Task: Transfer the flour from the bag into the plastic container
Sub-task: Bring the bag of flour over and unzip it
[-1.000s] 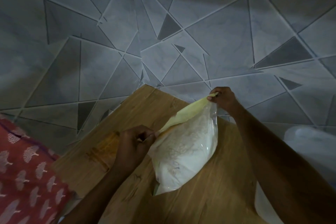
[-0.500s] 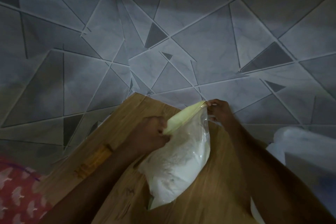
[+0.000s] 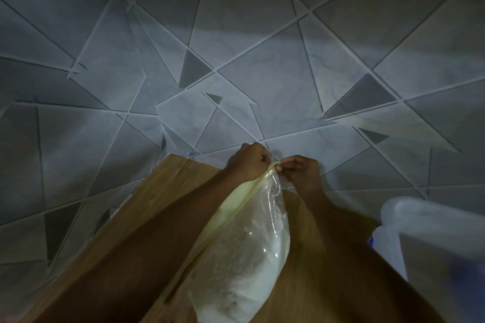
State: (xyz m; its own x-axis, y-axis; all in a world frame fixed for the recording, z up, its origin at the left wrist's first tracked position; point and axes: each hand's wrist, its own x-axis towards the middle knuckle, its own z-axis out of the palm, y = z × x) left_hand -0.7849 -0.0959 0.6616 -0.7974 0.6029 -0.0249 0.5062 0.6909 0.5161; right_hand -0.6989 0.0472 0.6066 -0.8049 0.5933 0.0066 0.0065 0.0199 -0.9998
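Wood board [image 3: 162,217], unlabelled flour bag [image 3: 244,265] w/ both hands pinching

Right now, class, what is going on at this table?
A person has a clear plastic bag of flour lying on a wooden table. Both hands meet at the bag's top: the left hand grips the yellowish top strip and the right hand pinches the plastic beside it, apparently working it open. A translucent plastic container waits at the right edge. No flour has been poured yet, as far as can be seen.
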